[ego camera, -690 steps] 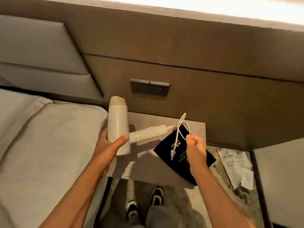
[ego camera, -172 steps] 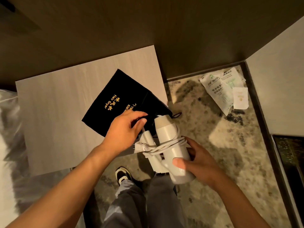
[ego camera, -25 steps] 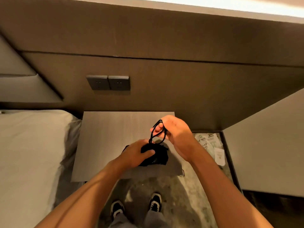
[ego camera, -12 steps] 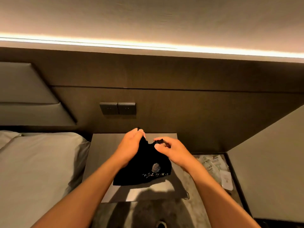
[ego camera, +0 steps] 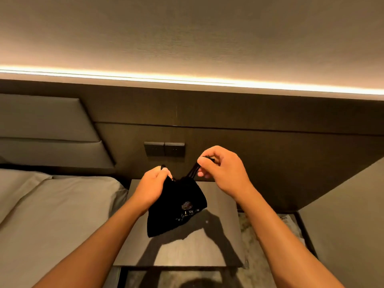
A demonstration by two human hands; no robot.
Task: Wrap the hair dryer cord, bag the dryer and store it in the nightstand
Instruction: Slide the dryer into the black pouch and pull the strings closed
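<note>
Your left hand (ego camera: 152, 187) has its grip pinched on the gathered mouth of the black bag (ego camera: 176, 210), at the bag's upper left corner. Your right hand (ego camera: 222, 170) sits up and to the right of that grip, with thumb and fingers closed on the black drawstring (ego camera: 192, 173); the cord runs taut from the right grip down and left to the bag's mouth, close beside the left grip.

The bag hangs below both grips, bulging and tilted, with a pale logo and lettering on its face. The hair dryer cannot be seen; you cannot tell from this view what fills the bag. Whether the bag's lower edge touches the surface beneath cannot be told, though its shadow lies just beside it.

Under the bag is the nightstand (ego camera: 218, 252), its flat top serving as the worktop. Left of your left grip lies the bed (ego camera: 52, 208). Beyond both grips, on the dark wall panel, are two switch plates (ego camera: 164, 149), and above them a light strip (ego camera: 187, 81) glows. Right of and below your right grip, some paper packets (ego camera: 291, 223) lie on the floor.
</note>
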